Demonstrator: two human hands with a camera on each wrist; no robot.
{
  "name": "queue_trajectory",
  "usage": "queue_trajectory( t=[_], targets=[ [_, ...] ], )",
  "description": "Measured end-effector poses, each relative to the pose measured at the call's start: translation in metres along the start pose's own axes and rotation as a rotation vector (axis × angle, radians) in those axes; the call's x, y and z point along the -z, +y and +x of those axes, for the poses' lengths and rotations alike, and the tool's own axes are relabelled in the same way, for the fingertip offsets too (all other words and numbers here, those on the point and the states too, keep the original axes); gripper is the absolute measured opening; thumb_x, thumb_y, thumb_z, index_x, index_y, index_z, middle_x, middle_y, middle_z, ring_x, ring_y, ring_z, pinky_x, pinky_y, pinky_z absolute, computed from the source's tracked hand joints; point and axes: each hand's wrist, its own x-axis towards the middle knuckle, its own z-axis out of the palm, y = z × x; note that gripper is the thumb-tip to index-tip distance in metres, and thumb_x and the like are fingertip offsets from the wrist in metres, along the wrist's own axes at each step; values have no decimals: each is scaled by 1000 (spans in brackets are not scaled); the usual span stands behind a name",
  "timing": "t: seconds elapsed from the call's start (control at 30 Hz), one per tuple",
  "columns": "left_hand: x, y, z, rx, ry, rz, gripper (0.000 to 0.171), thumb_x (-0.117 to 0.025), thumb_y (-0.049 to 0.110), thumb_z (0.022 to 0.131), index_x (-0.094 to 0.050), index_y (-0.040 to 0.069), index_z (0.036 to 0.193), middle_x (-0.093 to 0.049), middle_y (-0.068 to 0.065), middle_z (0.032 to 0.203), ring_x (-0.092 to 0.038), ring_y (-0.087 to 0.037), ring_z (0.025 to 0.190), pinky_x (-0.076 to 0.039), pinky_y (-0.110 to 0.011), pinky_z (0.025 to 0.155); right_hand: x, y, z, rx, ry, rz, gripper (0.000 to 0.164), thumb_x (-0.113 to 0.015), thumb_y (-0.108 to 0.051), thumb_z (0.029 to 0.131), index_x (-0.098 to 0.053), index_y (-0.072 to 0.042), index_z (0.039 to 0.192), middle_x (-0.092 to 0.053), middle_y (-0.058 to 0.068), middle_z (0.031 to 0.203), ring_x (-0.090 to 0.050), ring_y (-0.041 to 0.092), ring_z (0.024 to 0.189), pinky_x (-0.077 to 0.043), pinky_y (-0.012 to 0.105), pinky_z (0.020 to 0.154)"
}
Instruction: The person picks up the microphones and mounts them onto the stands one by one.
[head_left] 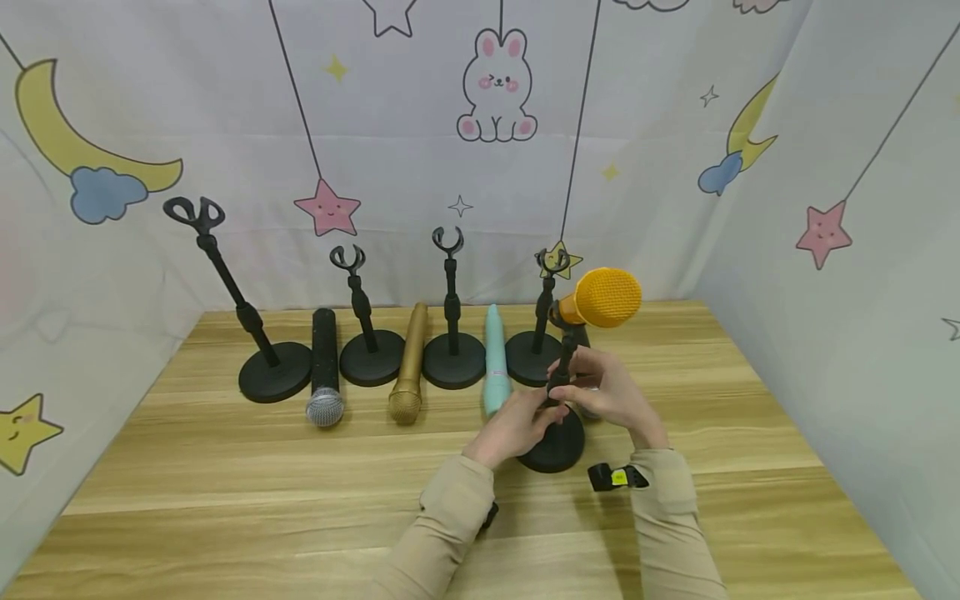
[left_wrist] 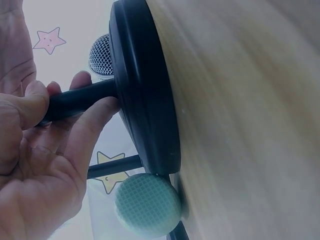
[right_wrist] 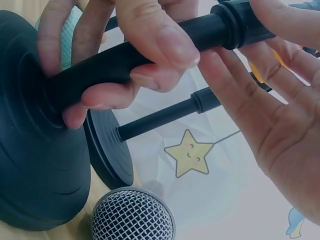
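A black desktop microphone stand stands at the front right, its clip carrying an orange microphone. The left hand grips the lower pole just above the round base, fingers curled round it. Higher up, the right hand holds the same stand at the collar, thumb on one side and fingers on the other. Close to the left hand lies a teal microphone. Behind the right hand, a microphone with a silver mesh head is mostly hidden in the head view.
Farther back stand several black stands with bare clips, including a tall one at far left. Between them lie a black microphone and a gold microphone. The wooden table meets printed cloth walls at the back and sides.
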Motion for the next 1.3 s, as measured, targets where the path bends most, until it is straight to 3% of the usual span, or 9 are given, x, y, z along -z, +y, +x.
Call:
queue_trajectory(
  t=[0.1,0.2,0.4,0.6,0.77,1.0,1.3],
  targets=[
    [0,-1,0,-4,-5,6,21,-46,30,92,-61,16,97,-67,1,86,-60,-6,71,-44,-15,61,0,6,0,0,-6,7,23,-68,-13,78,-60,-12,100,-65,7,90,-63,16,78,-53,29,68],
    [2,-2,0,-21,-20,14,19,-47,27,92,-60,15,100,-67,1,88,-59,-5,71,-43,-14,61,1,5,0,27,-47,49,26,-65,-7,80,-61,-6,106,-65,12,99,-63,14,81,-53,31,69],
    [3,-5,0,-75,-46,15,13,-50,21,91,-57,13,97,-64,-1,85,-48,-4,60,-37,-14,55,4,-13,0,54,-102,99,26,-59,3,82,-59,4,107,-63,20,102,-62,13,81,-53,30,68],
    [1,-5,1,-74,-2,-1,11,-54,22,88,-60,13,93,-66,1,88,-53,-2,66,-39,-13,59,4,-20,0,41,-69,48,21,-62,2,80,-59,3,101,-64,20,94,-62,10,77,-53,28,64],
    [1,-3,1,-20,7,-7,9,-55,24,87,-60,16,89,-65,2,82,-51,-3,62,-39,-14,57,3,-21,0,35,-49,36,21,-64,-1,79,-59,2,100,-64,20,94,-62,11,78,-53,29,65],
    [1,-3,0,-17,19,-9,9,-55,24,87,-60,16,90,-64,-1,77,-45,-3,53,-35,-15,50,0,-21,1,27,-20,26,21,-65,-1,78,-59,2,99,-64,17,91,-62,17,77,-53,31,67],
    [1,-3,0,-11,22,-27,9,-56,23,87,-59,16,91,-64,-7,74,-41,-4,49,-30,-14,47,-2,-21,1,45,14,5,22,-66,2,76,-58,4,96,-64,15,86,-61,6,76,-53,32,67]
  ],
)
